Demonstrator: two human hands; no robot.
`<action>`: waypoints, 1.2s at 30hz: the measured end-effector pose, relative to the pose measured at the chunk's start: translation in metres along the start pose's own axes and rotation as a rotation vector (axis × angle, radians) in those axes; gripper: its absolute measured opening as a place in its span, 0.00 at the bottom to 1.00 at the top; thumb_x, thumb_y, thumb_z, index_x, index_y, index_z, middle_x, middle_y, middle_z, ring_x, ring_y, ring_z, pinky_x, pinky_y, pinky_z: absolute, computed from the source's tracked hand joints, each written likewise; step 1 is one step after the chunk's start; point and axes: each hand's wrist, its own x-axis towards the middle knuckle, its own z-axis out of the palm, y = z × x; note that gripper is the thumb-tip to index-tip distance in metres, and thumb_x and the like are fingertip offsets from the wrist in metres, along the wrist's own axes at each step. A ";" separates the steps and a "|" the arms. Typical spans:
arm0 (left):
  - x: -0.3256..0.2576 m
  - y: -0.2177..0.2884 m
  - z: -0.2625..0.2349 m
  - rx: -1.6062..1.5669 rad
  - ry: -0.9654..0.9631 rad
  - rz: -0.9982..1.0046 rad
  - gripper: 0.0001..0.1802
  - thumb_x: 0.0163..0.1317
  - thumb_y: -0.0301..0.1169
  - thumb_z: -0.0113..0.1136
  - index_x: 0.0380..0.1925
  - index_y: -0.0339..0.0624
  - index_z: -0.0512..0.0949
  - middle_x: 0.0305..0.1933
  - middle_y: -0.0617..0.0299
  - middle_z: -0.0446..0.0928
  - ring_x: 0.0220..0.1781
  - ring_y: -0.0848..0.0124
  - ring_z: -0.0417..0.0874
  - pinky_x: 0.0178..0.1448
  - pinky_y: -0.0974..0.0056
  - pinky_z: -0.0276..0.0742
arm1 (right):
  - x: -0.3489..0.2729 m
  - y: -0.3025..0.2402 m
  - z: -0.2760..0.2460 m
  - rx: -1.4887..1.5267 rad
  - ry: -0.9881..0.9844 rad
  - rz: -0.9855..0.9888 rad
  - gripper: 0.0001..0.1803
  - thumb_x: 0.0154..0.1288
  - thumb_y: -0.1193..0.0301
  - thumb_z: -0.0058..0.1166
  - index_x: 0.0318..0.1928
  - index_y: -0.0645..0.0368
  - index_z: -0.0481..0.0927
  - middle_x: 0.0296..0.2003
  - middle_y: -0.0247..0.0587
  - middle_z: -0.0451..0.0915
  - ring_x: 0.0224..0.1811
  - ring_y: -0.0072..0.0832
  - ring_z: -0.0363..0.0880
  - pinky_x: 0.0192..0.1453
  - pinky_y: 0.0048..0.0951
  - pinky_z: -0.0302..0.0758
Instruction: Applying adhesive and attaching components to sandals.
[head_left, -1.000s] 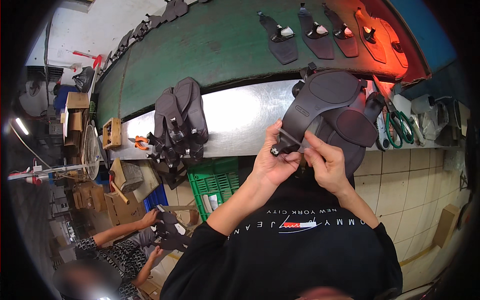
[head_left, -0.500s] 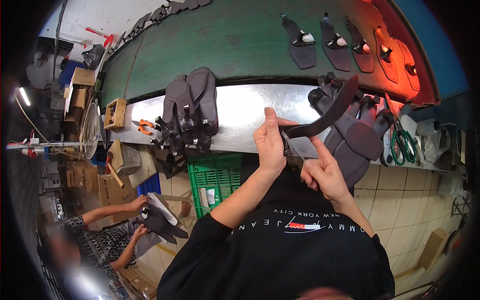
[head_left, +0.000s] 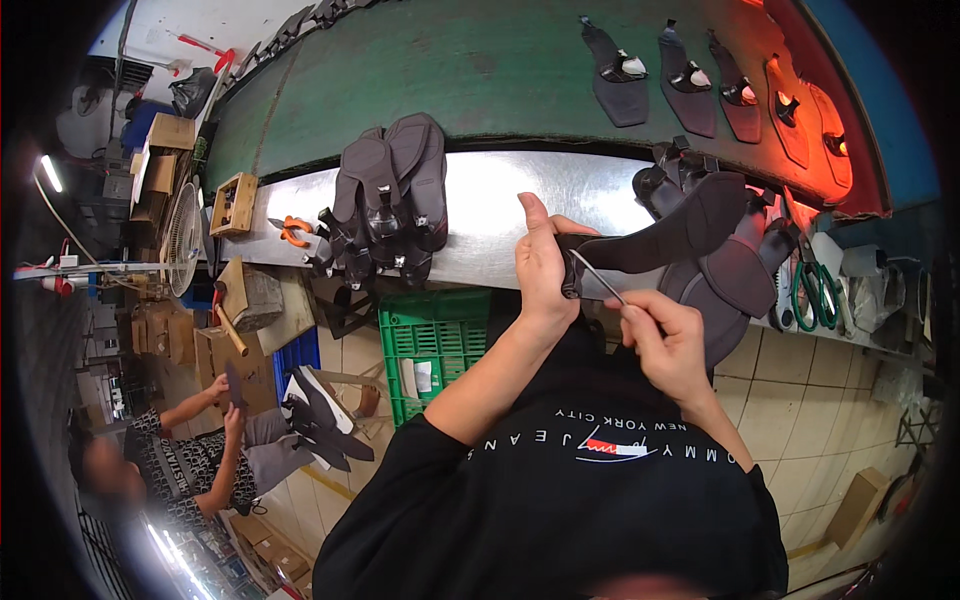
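Observation:
My left hand [head_left: 545, 265] grips one end of a dark sandal sole [head_left: 690, 225], thumb pointing up. The sole bends away to the right over the metal bench. In my right hand [head_left: 662, 340], fingers are pinched round a thin metal rod-like tool [head_left: 598, 273]. Its far end meets the sole's held end beside my left palm; the exact contact is hidden. Just beyond my right hand lies a pile of dark sandal soles with black straps [head_left: 735, 275]. Farther left on the bench sits another stack of strapped sandal soles [head_left: 405, 180].
A green conveyor belt [head_left: 450, 85] carries several sandal pieces toward a red-lit opening. Orange-handled pliers [head_left: 295, 232] and a wooden box [head_left: 236, 203] lie left; green-handled scissors [head_left: 812, 290] lie right. Below is a green crate [head_left: 425, 345]. A co-worker [head_left: 190, 450] handles a dark piece at lower left.
The sole has swung lower and its broad face now shows. My right index finger has come off the sole and curled in round the tool. The co-worker's hands have moved up and left.

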 end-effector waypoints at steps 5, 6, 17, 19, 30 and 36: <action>-0.003 0.004 0.003 -0.022 -0.046 -0.121 0.41 0.65 0.65 0.36 0.14 0.37 0.74 0.15 0.60 0.75 0.16 0.75 0.74 0.24 0.72 0.71 | 0.009 0.010 0.007 -0.344 0.089 -0.376 0.05 0.61 0.80 0.53 0.38 0.66 0.79 0.27 0.45 0.81 0.26 0.35 0.81 0.30 0.29 0.75; -0.002 0.004 0.002 -0.006 -0.044 -0.142 0.41 0.64 0.66 0.37 0.14 0.38 0.74 0.14 0.61 0.74 0.15 0.76 0.73 0.22 0.73 0.68 | 0.009 0.009 0.007 -0.340 0.089 -0.374 0.05 0.61 0.80 0.53 0.38 0.66 0.79 0.27 0.45 0.81 0.26 0.35 0.81 0.30 0.29 0.75; 0.014 -0.004 0.009 -0.083 -0.035 -0.257 0.36 0.61 0.67 0.43 0.19 0.43 0.70 0.15 0.63 0.69 0.11 0.75 0.64 0.13 0.72 0.56 | -0.003 0.016 0.025 -0.399 -0.148 -0.562 0.06 0.50 0.80 0.58 0.31 0.60 0.78 0.23 0.41 0.78 0.25 0.36 0.79 0.28 0.33 0.75; 0.017 -0.001 0.007 -0.149 -0.033 -0.261 0.35 0.60 0.68 0.44 0.20 0.44 0.71 0.16 0.62 0.70 0.13 0.75 0.66 0.14 0.71 0.58 | 0.006 0.009 0.008 -0.321 0.067 -0.456 0.02 0.57 0.80 0.55 0.32 0.61 0.77 0.23 0.41 0.78 0.22 0.36 0.78 0.25 0.31 0.73; 0.011 -0.002 0.014 -0.472 -0.258 -0.516 0.34 0.47 0.72 0.55 0.25 0.50 0.76 0.18 0.66 0.71 0.24 0.68 0.74 0.35 0.60 0.72 | 0.016 0.020 0.006 -0.387 0.167 -0.316 0.05 0.67 0.76 0.49 0.33 0.63 0.73 0.19 0.42 0.73 0.18 0.31 0.73 0.24 0.27 0.68; 0.020 0.000 0.013 -0.538 -0.238 -0.509 0.32 0.48 0.69 0.58 0.27 0.49 0.77 0.28 0.68 0.79 0.27 0.70 0.79 0.32 0.64 0.75 | 0.015 0.014 0.007 -0.383 0.070 -0.354 0.04 0.64 0.74 0.52 0.33 0.61 0.72 0.21 0.48 0.73 0.23 0.47 0.76 0.25 0.39 0.70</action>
